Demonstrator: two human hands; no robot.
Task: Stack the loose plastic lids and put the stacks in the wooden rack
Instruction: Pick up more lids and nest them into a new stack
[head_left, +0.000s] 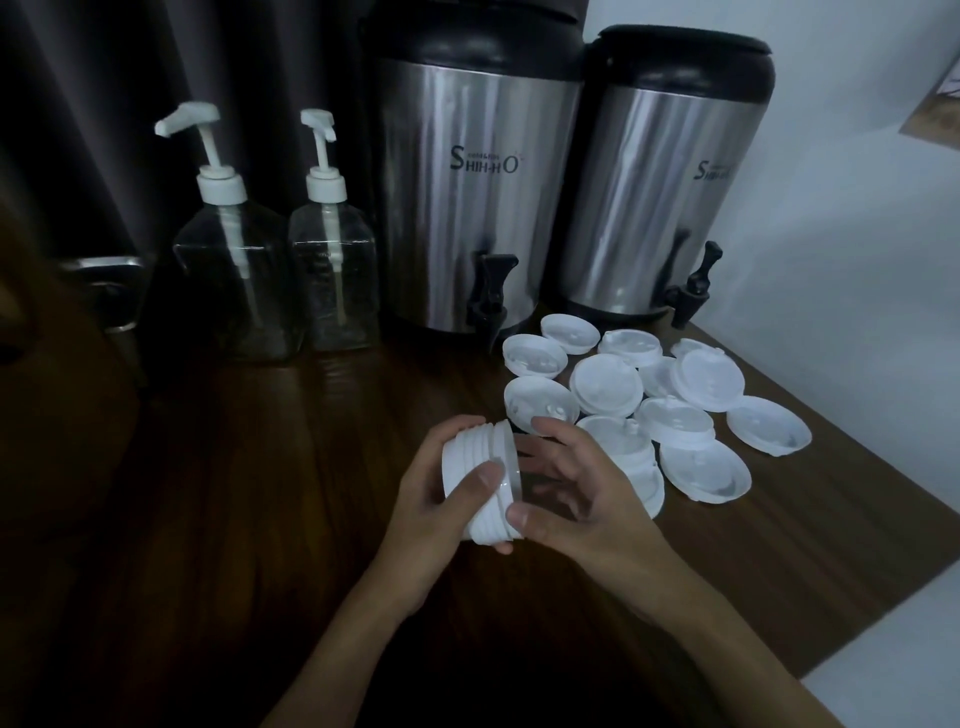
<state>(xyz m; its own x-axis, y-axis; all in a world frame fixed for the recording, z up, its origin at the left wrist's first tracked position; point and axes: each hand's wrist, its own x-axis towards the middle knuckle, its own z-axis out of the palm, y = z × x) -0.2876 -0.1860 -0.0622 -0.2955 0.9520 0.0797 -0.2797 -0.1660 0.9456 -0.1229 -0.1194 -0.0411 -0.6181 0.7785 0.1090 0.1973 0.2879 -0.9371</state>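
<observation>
Left grip (436, 501) clamped on a stack of lids (480, 480): thumb across the near side, fingers wrapped behind. Stack lies on its side, held just above the worktop (311, 467), front centre. Right grip (571, 488) closes round the stack's right-hand end, thumb on the lower rim, forefinger at the upper rim, other fingers curved and spread behind.

Loose lids (602, 384) lie scattered on the worktop just beyond and right of the hands, about a dozen, several overlapping, some dome up and some hollow up. Nearest ones sit partly under the right grip.

Behind them, two steel drink urns (478, 197) with black taps stand side by side. Left of these, two clear pump bottles (234, 280). Dim light; fine detail of the lids unclear.
</observation>
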